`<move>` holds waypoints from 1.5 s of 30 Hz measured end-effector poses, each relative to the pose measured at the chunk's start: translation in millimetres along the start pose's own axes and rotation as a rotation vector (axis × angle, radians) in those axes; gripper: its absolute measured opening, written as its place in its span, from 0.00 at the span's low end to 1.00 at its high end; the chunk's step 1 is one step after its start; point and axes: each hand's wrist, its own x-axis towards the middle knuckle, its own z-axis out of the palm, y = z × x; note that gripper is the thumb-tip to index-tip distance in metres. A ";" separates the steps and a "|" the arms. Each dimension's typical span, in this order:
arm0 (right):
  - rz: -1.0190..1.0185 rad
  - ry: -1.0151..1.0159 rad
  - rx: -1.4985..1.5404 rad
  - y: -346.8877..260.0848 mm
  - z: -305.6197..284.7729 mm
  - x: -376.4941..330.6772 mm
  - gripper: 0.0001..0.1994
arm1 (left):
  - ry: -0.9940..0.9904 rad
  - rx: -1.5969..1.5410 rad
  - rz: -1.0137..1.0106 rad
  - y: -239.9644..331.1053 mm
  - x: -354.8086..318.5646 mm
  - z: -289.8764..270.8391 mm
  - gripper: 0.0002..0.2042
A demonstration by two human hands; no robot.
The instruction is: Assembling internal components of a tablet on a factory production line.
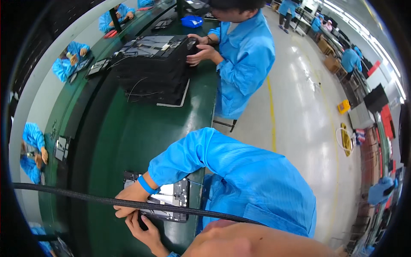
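Observation:
An opened laptop base point(174, 192), with a black frame and bright silver inner parts, lies on the green workbench point(124, 150). My right hand point(133, 198), with a blue band at its wrist, reaches over the far left part of the base. Its fingers are bent together and point down; what they hold, if anything, is hidden. Beside the same corner is my left hand point(147, 234), its thumb and fingers apart and resting at the base's edge. A black braided cable point(197, 210) crosses in front of the base and my right hand.
Farther along the bench stands a stack of black laptop bases point(150, 70), with a co-worker's hands point(203, 55) at its right end. A blue tray point(192, 21) sits behind it. Other blue-sleeved people work across the bench at left. A walkway point(299, 128) runs along the right.

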 end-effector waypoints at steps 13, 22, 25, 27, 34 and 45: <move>0.224 -0.050 0.426 -7.9 -26.5 3.8 0.17 | 0.072 0.311 0.207 22.6 -12.7 4.1 0.21; 0.474 0.353 0.161 17.4 -66.7 -61.6 0.17 | -0.176 0.154 0.550 96.2 -17.3 30.6 0.29; 0.630 0.432 0.128 24.2 -67.7 -77.9 0.13 | -0.115 0.174 0.556 64.2 -12.1 28.3 0.29; 0.561 0.519 0.038 26.8 -66.2 -81.9 0.12 | -0.080 0.213 0.511 58.8 -0.8 19.1 0.27; 0.676 0.461 -0.001 33.5 -61.6 -113.3 0.12 | 0.125 0.172 0.299 -19.4 85.5 21.7 0.24; 0.706 0.327 0.014 17.3 -57.6 -101.0 0.13 | 0.654 0.457 -0.056 -60.2 80.9 -8.1 0.22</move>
